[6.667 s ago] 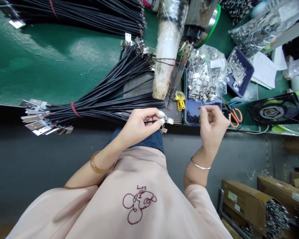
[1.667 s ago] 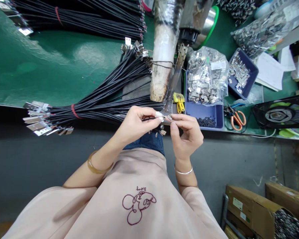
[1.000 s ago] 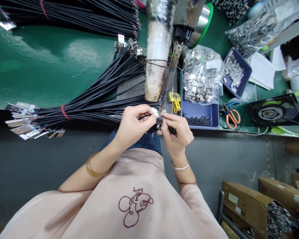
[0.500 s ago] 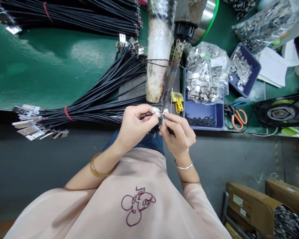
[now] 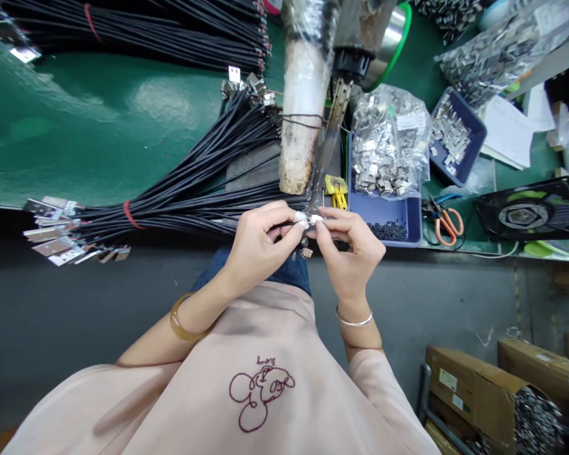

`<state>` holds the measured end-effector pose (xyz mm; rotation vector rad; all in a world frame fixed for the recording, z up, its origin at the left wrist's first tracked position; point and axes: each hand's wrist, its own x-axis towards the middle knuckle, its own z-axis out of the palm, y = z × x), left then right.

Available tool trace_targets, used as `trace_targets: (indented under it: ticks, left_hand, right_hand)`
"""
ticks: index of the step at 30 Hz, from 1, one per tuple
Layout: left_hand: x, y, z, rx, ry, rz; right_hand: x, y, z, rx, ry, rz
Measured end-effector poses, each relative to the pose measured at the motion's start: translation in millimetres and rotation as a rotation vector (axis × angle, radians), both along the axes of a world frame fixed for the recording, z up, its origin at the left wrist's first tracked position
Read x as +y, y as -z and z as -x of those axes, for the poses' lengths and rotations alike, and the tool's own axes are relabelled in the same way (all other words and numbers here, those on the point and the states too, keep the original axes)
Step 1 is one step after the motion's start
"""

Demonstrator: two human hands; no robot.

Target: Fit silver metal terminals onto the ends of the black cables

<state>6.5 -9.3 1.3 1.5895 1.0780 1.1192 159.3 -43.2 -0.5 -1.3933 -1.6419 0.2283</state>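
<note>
My left hand (image 5: 258, 243) is closed in a pinch at the end of a thin black cable, mostly hidden by the fingers, which have white coverings at the tips. Beside it my right hand (image 5: 353, 253) is closed, thumb and forefinger on a small silver connector (image 5: 315, 219) at that cable end. Both hands meet just below a slanted metal strip with holes (image 5: 329, 136) and a scorched white tube (image 5: 303, 95). A red-banded bundle of black cables (image 5: 184, 170) with metal plugs lies left of the hands. More small metal connectors (image 5: 306, 251) hang beneath the fingers.
To the right stands a blue tray (image 5: 411, 218) with a bag of metal shells (image 5: 389, 148) and small black parts. Beyond are a second tray (image 5: 474, 148), orange-handled pliers (image 5: 448, 226) and a fan (image 5: 524, 215). A yellow clip (image 5: 340, 197) sits near my right hand. Cardboard boxes (image 5: 464, 379) stand below.
My right hand has shifted slightly right and its fingers have moved to the silver connector, which shows more clearly now. My left hand stays nearly in place.
</note>
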Motion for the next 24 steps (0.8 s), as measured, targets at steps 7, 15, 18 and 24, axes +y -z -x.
trace_targets:
  ticks: [7, 15, 18, 24]
  left_hand:
    - [-1.9, 3.7, -2.7, -0.026, -0.082, -0.037]
    - [-1.0, 4.5, -6.5, -0.055, -0.115, -0.031]
    - [-1.3, 5.6, -6.9, -0.061, -0.119, -0.059]
    - [-0.3, 5.4, -8.4, -0.063, -0.130, -0.069]
  right_hand:
    - [1.1, -6.4, 2.4, 0.012, -0.032, 0.041]
    - [3.1, -5.1, 2.1, -0.006, -0.046, 0.018]
    - [3.4, -4.4, 1.3, 0.040, -0.058, 0.062]
    - [3.8, -2.8, 0.8, 0.034, -0.075, -0.006]
